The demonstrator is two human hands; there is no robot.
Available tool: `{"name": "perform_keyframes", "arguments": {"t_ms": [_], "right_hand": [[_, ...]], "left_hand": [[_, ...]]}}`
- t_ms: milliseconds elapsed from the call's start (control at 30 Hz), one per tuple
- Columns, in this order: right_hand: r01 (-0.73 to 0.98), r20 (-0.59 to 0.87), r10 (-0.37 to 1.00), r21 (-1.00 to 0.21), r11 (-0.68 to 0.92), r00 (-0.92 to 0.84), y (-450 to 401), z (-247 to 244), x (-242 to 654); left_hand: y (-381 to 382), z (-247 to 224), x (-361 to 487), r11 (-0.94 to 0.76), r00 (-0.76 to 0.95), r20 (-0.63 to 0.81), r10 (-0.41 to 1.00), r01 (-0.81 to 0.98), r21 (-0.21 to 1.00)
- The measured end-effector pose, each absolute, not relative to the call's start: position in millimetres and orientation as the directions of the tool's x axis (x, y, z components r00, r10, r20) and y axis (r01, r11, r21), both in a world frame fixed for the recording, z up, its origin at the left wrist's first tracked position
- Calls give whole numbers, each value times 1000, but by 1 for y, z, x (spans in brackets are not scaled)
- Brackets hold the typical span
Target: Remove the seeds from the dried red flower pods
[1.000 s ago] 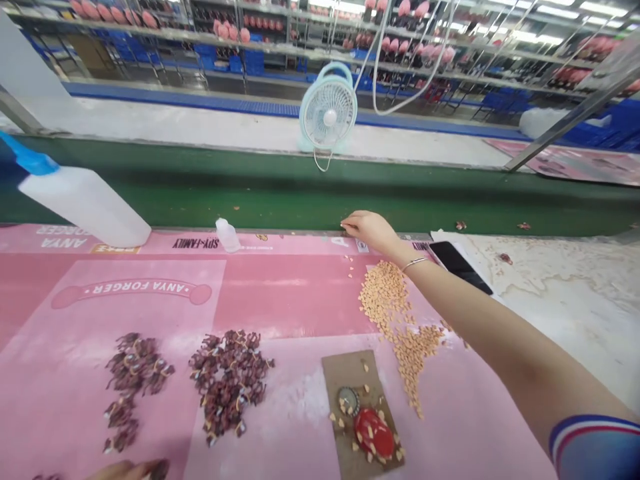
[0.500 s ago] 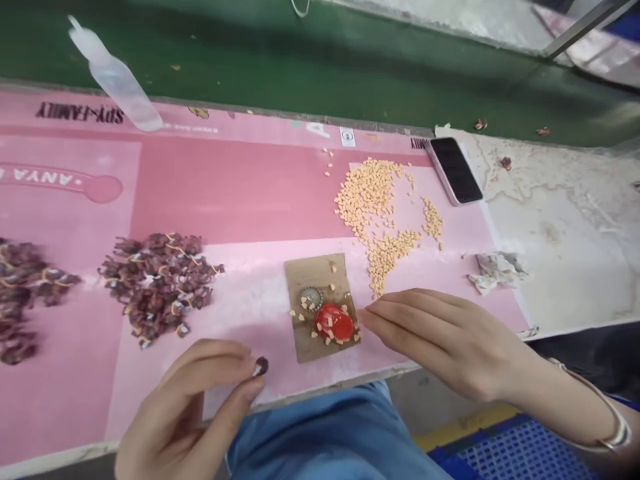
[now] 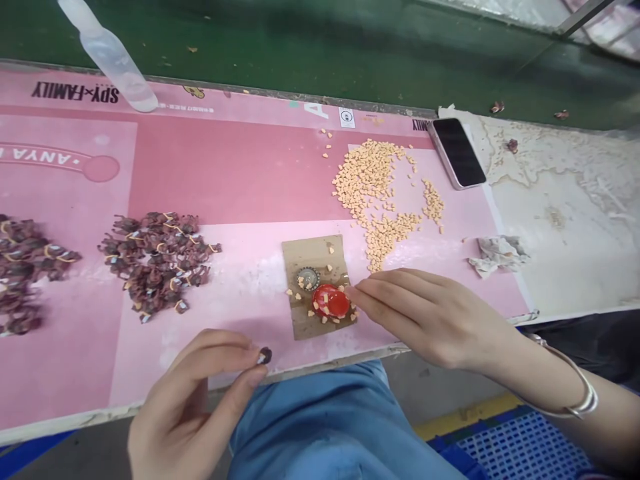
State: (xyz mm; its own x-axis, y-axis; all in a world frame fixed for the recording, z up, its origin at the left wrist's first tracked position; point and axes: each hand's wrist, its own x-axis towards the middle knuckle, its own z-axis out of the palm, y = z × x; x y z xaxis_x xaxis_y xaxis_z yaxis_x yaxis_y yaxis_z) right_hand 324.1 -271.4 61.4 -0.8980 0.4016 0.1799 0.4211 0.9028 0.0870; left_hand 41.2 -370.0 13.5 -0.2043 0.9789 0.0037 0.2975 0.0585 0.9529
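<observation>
Left hand [image 3: 173, 397] is pinching a small dark-brown piece [image 3: 265, 355] — at thumb and forefinger tips, right hand [image 3: 427, 319] is bunching its fingers beside the red dish [image 3: 341, 304] — grip unclear

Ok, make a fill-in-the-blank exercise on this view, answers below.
A small dark-brown piece is pinched in the ____ hand.
The right hand is at a shiny round dish coloured ____, on flat brown cardboard.
The rectangular black-screened phone lies to the ____ of the loose tan pieces.

Missing words: left; red; right.
</observation>
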Motion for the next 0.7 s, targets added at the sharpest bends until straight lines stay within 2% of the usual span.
{"name": "perform_keyframes", "arguments": {"t_ms": [233, 467, 700], "right_hand": [[407, 163, 383, 151, 901, -909, -270, 67, 322], [399, 159, 373, 186, 898, -914, -273, 70, 319], [395, 172, 367, 181, 901, -914, -274, 73, 316]], "left_hand": [[-367, 11, 43, 68, -215, -9, 977, 270, 960], [-361, 8, 41, -98, -92, 126, 988, 265, 959], [-362, 4, 43, -66, -115, 90, 989, 198, 978]]}}
